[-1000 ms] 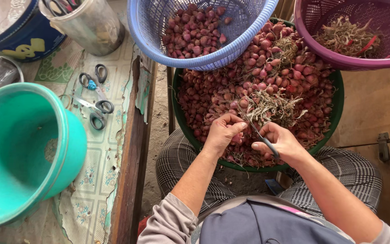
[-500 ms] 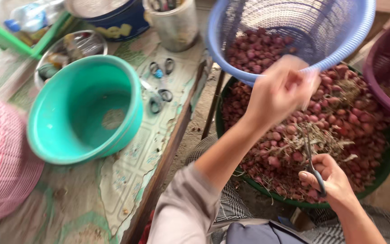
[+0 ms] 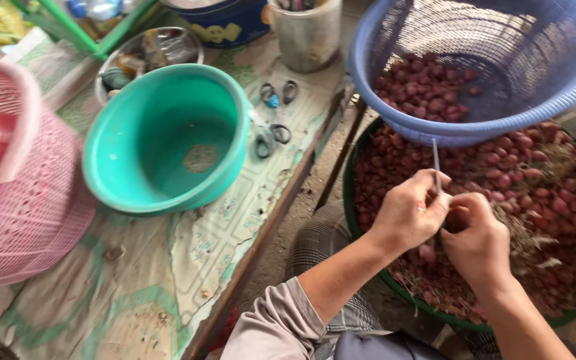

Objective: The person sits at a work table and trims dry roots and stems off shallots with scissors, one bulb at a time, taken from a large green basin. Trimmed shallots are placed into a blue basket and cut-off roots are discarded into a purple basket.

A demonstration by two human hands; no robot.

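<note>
Both hands meet over a wide dark-green basin [image 3: 361, 220] heaped with small reddish-purple shallots [image 3: 535, 180]. The left hand [image 3: 411, 213] is curled nearly closed, its fingers wrapped round something they hide; whether that is a shallot cannot be told. The right hand [image 3: 478, 240] is also curled tight, touching the left, and a thin grey metal blade [image 3: 436, 163] sticks up between them; its handle is covered, so which hand grips it is unclear. A blue plastic mesh basket [image 3: 501, 127] holding more shallots rests tilted on the basin's far rim, its top cut off by the frame. On the patterned cloth-covered surface [image 3: 235, 220] to the left stand a teal plastic bowl [image 3: 168, 140], a pink plastic basket [image 3: 28, 213] partly out of view, and small scissors [image 3: 271, 133].
</note>
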